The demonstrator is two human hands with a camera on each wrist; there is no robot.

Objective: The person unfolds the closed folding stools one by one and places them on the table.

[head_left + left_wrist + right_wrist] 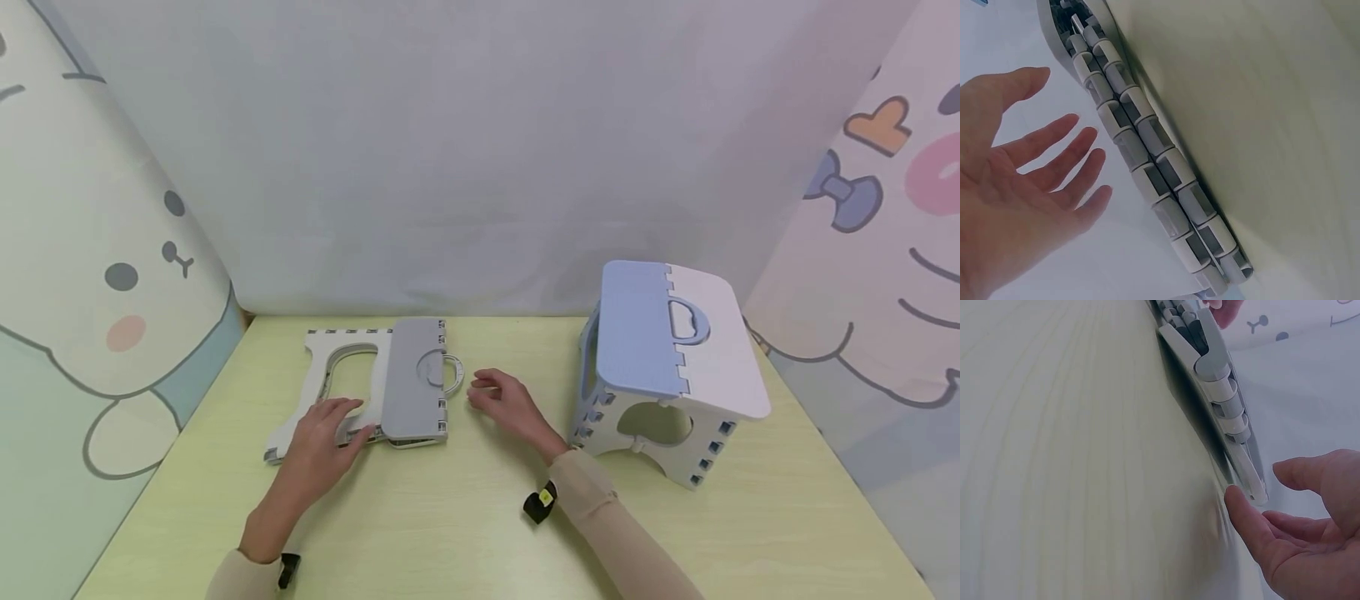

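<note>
A grey and white folding step stool [412,392] lies folded flat at the left of the table, its loop handle [460,375] pointing right. My left hand [318,442] is over its near side by the leg cutout. In the left wrist view the left fingers [1066,150] are spread beside the stool's hinged edge [1141,156], gripping nothing. My right hand [513,408] hovers just right of the handle with fingers loosely bent. The right wrist view shows a gap between thumb and fingers, with the folded stool [1229,406] just beyond the fingertips.
A blue and white folding stool [637,333] stands unfolded on the right of the pale wooden table [465,517]. A white curtain [450,167] hangs behind the table, with cartoon-printed cloths at both sides.
</note>
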